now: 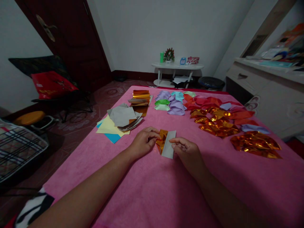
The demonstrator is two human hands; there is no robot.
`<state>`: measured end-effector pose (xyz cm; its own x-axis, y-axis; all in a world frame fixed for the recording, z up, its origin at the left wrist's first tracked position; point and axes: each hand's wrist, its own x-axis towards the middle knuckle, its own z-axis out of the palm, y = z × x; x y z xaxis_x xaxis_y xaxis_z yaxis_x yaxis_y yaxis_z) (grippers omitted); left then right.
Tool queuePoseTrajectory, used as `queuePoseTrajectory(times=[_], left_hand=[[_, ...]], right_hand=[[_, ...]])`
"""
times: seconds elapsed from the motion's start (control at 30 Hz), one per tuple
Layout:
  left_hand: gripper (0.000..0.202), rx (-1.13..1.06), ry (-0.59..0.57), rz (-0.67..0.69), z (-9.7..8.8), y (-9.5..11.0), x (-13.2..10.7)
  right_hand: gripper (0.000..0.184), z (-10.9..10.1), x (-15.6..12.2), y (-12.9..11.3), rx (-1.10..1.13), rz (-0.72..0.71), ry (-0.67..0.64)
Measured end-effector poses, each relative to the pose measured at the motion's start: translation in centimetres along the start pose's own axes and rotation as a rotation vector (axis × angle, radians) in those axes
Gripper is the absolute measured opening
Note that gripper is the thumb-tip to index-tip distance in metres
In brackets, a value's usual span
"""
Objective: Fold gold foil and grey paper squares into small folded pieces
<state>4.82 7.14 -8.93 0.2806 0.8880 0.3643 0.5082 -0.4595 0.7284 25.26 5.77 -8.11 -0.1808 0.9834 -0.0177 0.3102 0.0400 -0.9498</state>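
A partly folded sheet of gold foil paper (169, 146) lies on the pink cloth between my hands, its shiny gold side on the left and a grey flap on the right. My left hand (145, 142) pinches its left edge, thumb and fingers close together. On the grey flap's right edge, my right hand (187, 151) grips with thumb and index finger, the other fingers curled. A stack of grey-backed sheets (122, 115) lies beyond my left hand, over yellow and blue paper (111, 137). Folded gold foil pieces (215, 122) lie to the right.
The pink-covered table (142, 190) also bears a pile of gold strips (141, 96), purple and green folded papers (175, 106) and red ones (204, 102). Behind stands a white side table (177, 66). A chair with a red bag (53, 84) is at left, a cabinet (268, 88) at right.
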Motion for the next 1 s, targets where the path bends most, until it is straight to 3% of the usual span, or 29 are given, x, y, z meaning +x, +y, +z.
queuePoseTrajectory(times=[0.27, 1.0], left_hand=[[0.03, 0.007, -0.003, -0.003, -0.04, 0.07, -0.03], [0.028, 0.02, -0.012, -0.004, -0.1, 0.01, -0.02]], right_hand=[[0.017, -0.16, 0.03, -0.05, -0.071, -0.215, 0.07], [0.021, -0.12, -0.3, -0.44, -0.32, -0.211, -0.039]])
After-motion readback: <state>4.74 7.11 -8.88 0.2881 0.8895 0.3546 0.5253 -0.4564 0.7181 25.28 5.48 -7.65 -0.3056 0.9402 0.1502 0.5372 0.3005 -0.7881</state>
